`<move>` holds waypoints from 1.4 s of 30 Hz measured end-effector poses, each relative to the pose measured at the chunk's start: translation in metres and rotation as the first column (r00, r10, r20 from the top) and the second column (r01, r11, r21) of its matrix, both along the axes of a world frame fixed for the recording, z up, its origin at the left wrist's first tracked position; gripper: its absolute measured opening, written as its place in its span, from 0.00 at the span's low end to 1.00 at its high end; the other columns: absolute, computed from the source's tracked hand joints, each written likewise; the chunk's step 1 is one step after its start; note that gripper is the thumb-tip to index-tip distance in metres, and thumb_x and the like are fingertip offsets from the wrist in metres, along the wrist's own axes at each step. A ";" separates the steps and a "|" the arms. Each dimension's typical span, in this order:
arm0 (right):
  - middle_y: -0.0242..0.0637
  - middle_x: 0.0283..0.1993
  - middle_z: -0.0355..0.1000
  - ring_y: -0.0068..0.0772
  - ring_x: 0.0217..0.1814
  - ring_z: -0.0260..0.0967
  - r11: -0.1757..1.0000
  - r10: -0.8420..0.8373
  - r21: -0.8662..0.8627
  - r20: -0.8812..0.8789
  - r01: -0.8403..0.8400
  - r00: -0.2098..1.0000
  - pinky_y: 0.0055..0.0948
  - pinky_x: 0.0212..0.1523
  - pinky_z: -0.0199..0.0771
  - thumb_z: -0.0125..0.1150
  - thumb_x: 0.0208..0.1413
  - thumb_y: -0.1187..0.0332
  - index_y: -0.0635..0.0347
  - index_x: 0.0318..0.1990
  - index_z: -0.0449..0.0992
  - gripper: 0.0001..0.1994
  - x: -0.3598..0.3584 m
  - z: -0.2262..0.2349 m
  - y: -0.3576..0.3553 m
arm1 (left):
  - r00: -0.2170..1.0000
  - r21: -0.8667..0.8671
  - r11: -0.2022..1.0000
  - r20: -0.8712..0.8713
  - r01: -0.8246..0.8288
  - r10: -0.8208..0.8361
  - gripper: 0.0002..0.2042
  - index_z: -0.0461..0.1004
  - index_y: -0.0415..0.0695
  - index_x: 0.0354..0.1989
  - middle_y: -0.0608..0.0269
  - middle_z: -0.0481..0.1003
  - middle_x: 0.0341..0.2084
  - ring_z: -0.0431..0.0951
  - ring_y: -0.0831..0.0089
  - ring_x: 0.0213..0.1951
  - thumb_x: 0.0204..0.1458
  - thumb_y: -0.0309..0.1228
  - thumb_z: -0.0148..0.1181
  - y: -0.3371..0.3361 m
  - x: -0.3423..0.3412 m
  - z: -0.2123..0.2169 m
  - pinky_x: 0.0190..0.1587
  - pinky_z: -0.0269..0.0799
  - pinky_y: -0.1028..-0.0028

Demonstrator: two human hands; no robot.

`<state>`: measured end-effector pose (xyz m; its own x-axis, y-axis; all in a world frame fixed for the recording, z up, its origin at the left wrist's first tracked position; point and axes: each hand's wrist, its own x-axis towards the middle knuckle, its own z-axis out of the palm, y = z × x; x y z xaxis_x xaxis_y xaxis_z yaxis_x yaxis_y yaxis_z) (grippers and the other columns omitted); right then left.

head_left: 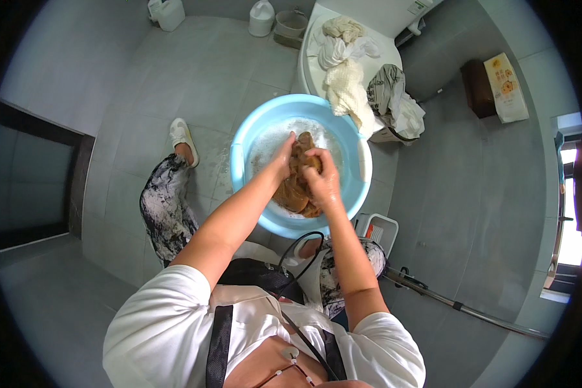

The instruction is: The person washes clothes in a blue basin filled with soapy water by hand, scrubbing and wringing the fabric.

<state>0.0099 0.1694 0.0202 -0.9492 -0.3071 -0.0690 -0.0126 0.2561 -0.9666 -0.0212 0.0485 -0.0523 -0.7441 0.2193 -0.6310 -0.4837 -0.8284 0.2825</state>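
Note:
A light-blue basin stands in front of me, with white suds on the water inside. Over that water I hold a bunched, wet brown cloth between both hands. My left hand is pressed along the cloth's left side, its far fingers partly hidden. From the right, my right hand has its fingers curled over the cloth's folds. The lower end of the cloth hangs toward the near side of the basin, touching the suds. What kind of garment or cloth it is cannot be made out.
Cream and white cloths lie on a toilet lid, one draping toward the basin. More fabric fills a bin beside it. White jugs stand by the far wall. A metal pole leans at lower right.

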 end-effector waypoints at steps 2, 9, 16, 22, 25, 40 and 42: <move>0.43 0.36 0.69 0.36 0.40 0.67 0.973 -0.050 0.211 -0.198 0.093 0.979 0.30 0.42 0.65 0.55 0.45 0.71 0.58 0.39 0.67 0.11 0.017 0.002 -0.019 | 0.994 -0.031 0.999 -0.104 0.027 -0.030 0.22 0.69 0.46 0.36 0.61 0.70 0.29 0.71 0.69 0.31 0.53 0.53 0.39 0.003 0.008 0.026 0.35 0.70 0.68; 0.50 0.32 0.70 0.52 0.36 0.67 0.807 -0.246 0.482 -0.252 0.342 0.936 0.40 0.36 0.65 0.49 0.52 0.60 0.56 0.39 0.66 0.11 -0.029 -0.037 -0.010 | 0.991 -0.347 0.929 0.081 0.128 -0.107 0.24 0.67 0.42 0.40 0.60 0.70 0.33 0.70 0.70 0.35 0.54 0.52 0.37 0.025 0.012 0.021 0.37 0.67 0.70; 0.41 0.47 0.65 0.39 0.49 0.63 0.571 -0.496 -0.470 0.455 0.673 0.739 0.36 0.46 0.65 0.44 0.57 0.63 0.61 0.48 0.63 0.14 -0.049 -0.101 0.021 | 0.922 -0.611 0.714 -0.366 -0.342 0.128 0.16 0.63 0.43 0.35 0.66 0.65 0.27 0.65 0.76 0.30 0.51 0.44 0.50 -0.002 -0.015 -0.017 0.34 0.65 0.72; 0.45 0.55 0.57 0.41 0.57 0.54 0.703 -0.529 -0.225 0.468 0.675 0.708 0.37 0.53 0.58 0.56 0.49 0.52 0.65 0.55 0.56 0.32 -0.045 -0.092 0.009 | 0.999 -0.670 0.742 -0.014 0.016 -0.033 0.28 0.60 0.38 0.51 0.53 0.67 0.44 0.69 0.65 0.42 0.46 0.44 0.57 0.013 -0.014 -0.035 0.40 0.66 0.68; 0.46 0.46 0.67 0.39 0.47 0.64 0.809 -0.581 -0.051 0.070 0.585 0.811 0.29 0.47 0.63 0.62 0.42 0.56 0.69 0.49 0.64 0.30 -0.050 -0.128 0.009 | 0.971 -0.570 0.805 -0.047 0.167 -0.235 0.27 0.64 0.37 0.49 0.52 0.69 0.42 0.69 0.64 0.43 0.44 0.41 0.60 0.009 -0.011 -0.046 0.42 0.65 0.67; 0.50 0.48 0.64 0.49 0.48 0.63 0.771 -0.123 0.635 0.076 0.048 0.989 0.41 0.47 0.64 0.44 0.51 0.54 0.60 0.48 0.66 0.22 -0.077 -0.140 0.013 | 0.948 -0.716 0.631 0.300 0.298 -0.108 0.12 0.71 0.38 0.36 0.47 0.71 0.34 0.70 0.60 0.39 0.45 0.31 0.50 -0.006 -0.001 -0.009 0.37 0.68 0.62; 0.45 0.49 0.65 0.46 0.46 0.64 0.918 -0.345 -0.002 0.485 0.396 0.803 0.41 0.45 0.66 0.45 0.52 0.57 0.61 0.48 0.65 0.21 -0.074 -0.123 0.022 | 0.993 -0.361 0.932 0.101 -0.020 0.061 0.12 0.71 0.38 0.34 0.48 0.70 0.33 0.70 0.58 0.36 0.45 0.33 0.50 -0.018 -0.010 -0.066 0.36 0.68 0.60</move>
